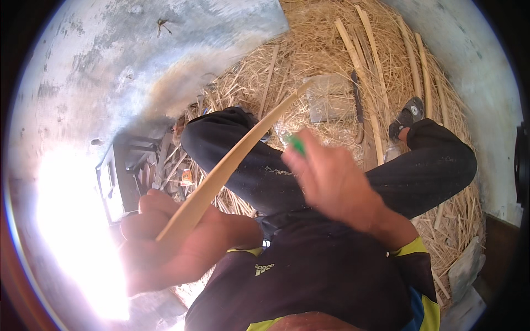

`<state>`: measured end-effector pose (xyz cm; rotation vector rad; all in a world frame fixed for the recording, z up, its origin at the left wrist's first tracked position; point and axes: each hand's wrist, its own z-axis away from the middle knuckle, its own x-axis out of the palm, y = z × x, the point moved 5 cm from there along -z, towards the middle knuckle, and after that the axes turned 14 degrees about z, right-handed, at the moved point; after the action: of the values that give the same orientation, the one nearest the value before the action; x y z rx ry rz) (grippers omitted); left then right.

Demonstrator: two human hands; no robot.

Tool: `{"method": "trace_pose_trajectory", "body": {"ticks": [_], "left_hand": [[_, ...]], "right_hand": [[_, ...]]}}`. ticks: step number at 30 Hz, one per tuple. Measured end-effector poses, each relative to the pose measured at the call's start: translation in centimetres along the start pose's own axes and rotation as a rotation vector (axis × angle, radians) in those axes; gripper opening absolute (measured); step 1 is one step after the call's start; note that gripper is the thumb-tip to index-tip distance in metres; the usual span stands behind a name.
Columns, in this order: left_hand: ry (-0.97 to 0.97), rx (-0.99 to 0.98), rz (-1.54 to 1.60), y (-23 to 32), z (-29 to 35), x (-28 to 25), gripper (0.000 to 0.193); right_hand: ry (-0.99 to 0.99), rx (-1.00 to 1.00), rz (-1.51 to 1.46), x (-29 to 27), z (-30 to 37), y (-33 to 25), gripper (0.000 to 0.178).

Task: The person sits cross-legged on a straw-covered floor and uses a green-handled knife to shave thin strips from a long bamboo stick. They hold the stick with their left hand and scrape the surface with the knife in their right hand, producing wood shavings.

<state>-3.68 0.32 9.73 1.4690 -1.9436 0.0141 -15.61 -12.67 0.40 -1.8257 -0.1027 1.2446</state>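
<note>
one long pale strip (231,161) slants across the view, its lower end running into the left hand (165,254), whose fingers curl closed around it; where each fingertip presses cannot be told, and white glare (72,220) washes out the area beside. the strip reaches up and right from those fingers, its far tip near a flat slab (326,110) on the straw (309,27). the right hand (331,176), blurred, is folded round a green object (296,144), mostly covered, so its full shape is unclear. this hand sits just right of the strip; contact cannot be made out.
</note>
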Motion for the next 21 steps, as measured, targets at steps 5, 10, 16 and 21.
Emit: {"method": "trace_pose_trajectory", "body": {"ticks": [5, 10, 16, 21], "left_hand": [[0.023, -0.022, 0.104, 2.0, 0.5, 1.9, 0.048], [-0.027, -0.008, 0.050, 1.5, 0.6, 1.4, 0.048], [-0.091, -0.022, 0.067, 0.8, 0.0, 1.5, 0.048], [-0.105, -0.022, 0.077, 0.5, 0.1, 0.8, 0.048]], "right_hand": [[0.039, -0.092, 0.124, 3.0, 0.6, -1.3, 0.022], [0.079, -0.154, 0.041, 2.9, 0.3, -1.5, 0.022], [0.078, 0.018, 0.176, 6.0, -1.4, 3.3, 0.020], [0.094, -0.111, 0.060, 5.4, -1.1, -0.2, 0.020]]}}
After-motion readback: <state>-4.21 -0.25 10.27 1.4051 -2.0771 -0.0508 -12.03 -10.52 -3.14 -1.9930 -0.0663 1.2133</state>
